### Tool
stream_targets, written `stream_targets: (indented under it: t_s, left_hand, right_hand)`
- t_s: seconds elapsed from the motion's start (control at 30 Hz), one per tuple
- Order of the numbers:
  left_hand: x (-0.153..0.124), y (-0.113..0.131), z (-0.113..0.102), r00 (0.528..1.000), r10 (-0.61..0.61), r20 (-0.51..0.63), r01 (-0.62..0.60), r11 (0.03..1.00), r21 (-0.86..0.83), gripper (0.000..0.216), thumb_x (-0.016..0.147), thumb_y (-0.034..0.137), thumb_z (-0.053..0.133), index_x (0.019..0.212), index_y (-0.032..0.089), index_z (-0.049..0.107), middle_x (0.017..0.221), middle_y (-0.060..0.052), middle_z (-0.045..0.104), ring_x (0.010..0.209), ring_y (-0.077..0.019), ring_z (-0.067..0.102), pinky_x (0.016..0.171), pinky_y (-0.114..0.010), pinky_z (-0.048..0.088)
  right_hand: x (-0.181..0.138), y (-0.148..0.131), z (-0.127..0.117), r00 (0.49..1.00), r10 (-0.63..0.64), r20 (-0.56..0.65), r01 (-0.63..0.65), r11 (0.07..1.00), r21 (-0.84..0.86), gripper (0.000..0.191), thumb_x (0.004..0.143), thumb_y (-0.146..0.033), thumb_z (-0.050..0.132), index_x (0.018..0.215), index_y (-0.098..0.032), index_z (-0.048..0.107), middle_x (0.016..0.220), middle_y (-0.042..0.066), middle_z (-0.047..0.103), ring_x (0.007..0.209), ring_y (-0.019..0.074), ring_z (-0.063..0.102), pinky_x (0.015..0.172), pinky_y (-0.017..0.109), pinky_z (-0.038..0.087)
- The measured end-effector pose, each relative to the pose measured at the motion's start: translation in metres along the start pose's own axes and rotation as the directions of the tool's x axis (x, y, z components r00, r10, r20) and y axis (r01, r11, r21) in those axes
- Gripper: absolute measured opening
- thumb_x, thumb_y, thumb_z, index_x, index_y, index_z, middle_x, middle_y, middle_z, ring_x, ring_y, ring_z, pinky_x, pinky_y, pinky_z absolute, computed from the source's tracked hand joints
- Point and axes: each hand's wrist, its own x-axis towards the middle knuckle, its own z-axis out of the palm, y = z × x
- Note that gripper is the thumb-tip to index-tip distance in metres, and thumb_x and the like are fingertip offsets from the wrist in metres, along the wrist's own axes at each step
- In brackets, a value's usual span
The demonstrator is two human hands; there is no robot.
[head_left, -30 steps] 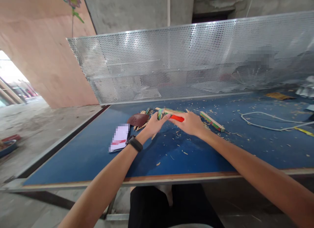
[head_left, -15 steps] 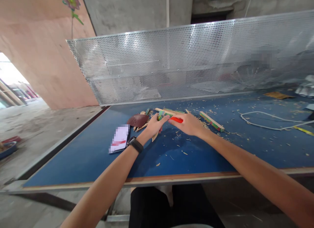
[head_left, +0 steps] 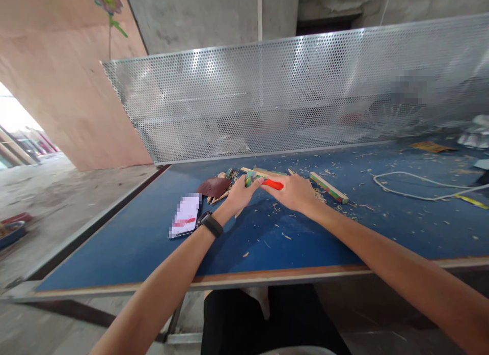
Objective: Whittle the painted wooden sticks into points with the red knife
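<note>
Near the middle of the table, my left hand (head_left: 240, 196) is closed round a wooden stick (head_left: 248, 180) with green and yellow paint on it; most of the stick is hidden by the fingers. My right hand (head_left: 297, 193) grips a red-handled knife (head_left: 273, 184), held close against the left thumb. Its blade can hardly be made out. Behind the hands lie several wooden sticks (head_left: 267, 172) among thin wood shavings. A painted wooden bar (head_left: 329, 187) rests to the right of my right hand. Left of my left hand is a dark red-brown sheet (head_left: 214, 187) on a small pile of wood pieces.
A phone (head_left: 185, 216) lies on the blue table (head_left: 114, 248), beside my left wrist. Along the back stands a perforated metal panel (head_left: 237, 105). To the right are a looped white cord (head_left: 397, 174), a yellow strip (head_left: 471, 201) and a brown flat piece (head_left: 433, 146).
Both hands stay nearly in place, still closed on the stick and the knife. The knife and right hand have shifted very slightly left; the view has tilted a little.
</note>
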Motion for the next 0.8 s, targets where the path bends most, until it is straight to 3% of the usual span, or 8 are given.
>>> stream_targets:
  t_s: [0.33,0.53,0.63,0.8]
  left_hand:
    - [-0.003,-0.002,0.011,0.996,-0.012,-0.085,0.005,0.997,-0.08,0.045,0.096,0.063,0.064,0.082,0.024,0.046,0.053,0.006,0.046,0.039,-0.0094,0.041,0.044,-0.027,0.03]
    - [-0.005,0.001,0.006,0.998,-0.05,0.034,0.054,0.99,-0.134,0.04,0.095,0.057,0.069,0.084,0.024,0.048,0.049,0.006,0.048,0.038,-0.0104,0.043,0.043,-0.027,0.034]
    - [-0.002,-0.003,0.004,0.995,-0.089,0.04,0.094,0.985,-0.144,0.037,0.094,0.052,0.071,0.084,0.025,0.047,0.048,0.006,0.048,0.039,-0.0114,0.045,0.044,-0.028,0.035]
    - [-0.001,-0.005,0.003,0.998,-0.041,0.055,0.051,0.978,-0.203,0.042,0.091,0.056,0.073,0.082,0.025,0.046,0.051,0.006,0.047,0.038,-0.0096,0.041,0.043,-0.027,0.033]
  right_hand:
    - [-0.004,-0.015,-0.002,0.997,0.047,-0.067,-0.05,0.998,-0.047,0.053,0.101,-0.065,0.05,0.139,-0.038,0.074,0.093,0.01,0.082,0.081,0.0291,0.074,0.068,0.04,0.051]
    - [0.004,0.003,-0.004,0.989,-0.086,0.122,0.061,0.98,0.189,0.053,0.099,-0.07,0.051,0.124,-0.035,0.082,0.109,0.007,0.083,0.095,0.0284,0.076,0.074,0.039,0.054]
    - [0.005,0.005,-0.002,0.984,-0.097,0.153,0.06,0.972,0.227,0.058,0.098,-0.074,0.05,0.12,-0.032,0.083,0.109,0.008,0.083,0.095,0.0288,0.075,0.073,0.039,0.054]
    - [0.004,0.0,-0.003,0.985,-0.088,0.146,0.049,0.967,0.25,0.056,0.098,-0.071,0.051,0.121,-0.031,0.083,0.112,0.007,0.082,0.097,0.0295,0.075,0.076,0.04,0.054]
